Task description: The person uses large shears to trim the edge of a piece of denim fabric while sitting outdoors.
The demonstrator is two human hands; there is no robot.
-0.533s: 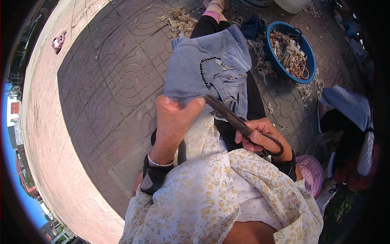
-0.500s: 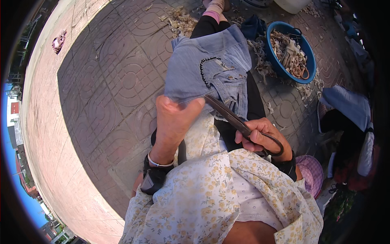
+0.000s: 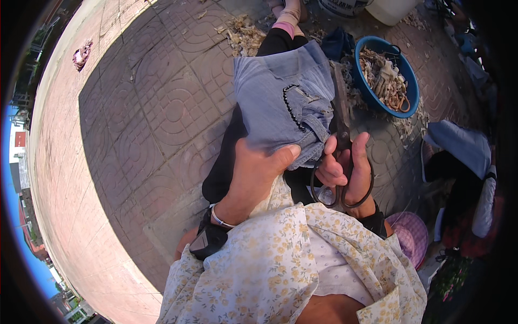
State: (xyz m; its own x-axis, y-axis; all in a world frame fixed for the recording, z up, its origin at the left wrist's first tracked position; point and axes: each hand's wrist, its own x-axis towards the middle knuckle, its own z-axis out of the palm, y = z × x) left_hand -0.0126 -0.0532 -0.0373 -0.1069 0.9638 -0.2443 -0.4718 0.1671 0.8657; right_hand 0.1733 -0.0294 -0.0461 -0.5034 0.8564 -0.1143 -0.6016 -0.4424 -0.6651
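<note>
Faded blue denim cloth, which looks like part of a garment, lies over my black-trousered legs. A curved strand of black beads rests on it, beside seams and a bunched flap. My left hand grips the denim's near edge, thumb on top; the fingers beneath are hidden. To the right, my right hand holds a pair of dark metal scissors near the pivot, below the loop handles' far ends. The blades look closed together and point away from me, along the denim's right edge.
A blue basin full of pale scraps and used-looking gloves stands far right. Scraps litter the paving. White buckets are at the top. A pink checked hat lies right, near another person with denim on the lap.
The scissors have swung from slanting left across the denim to pointing away from me at its right edge. My right hand's hold has shifted. My left hand and the denim have moved right.
</note>
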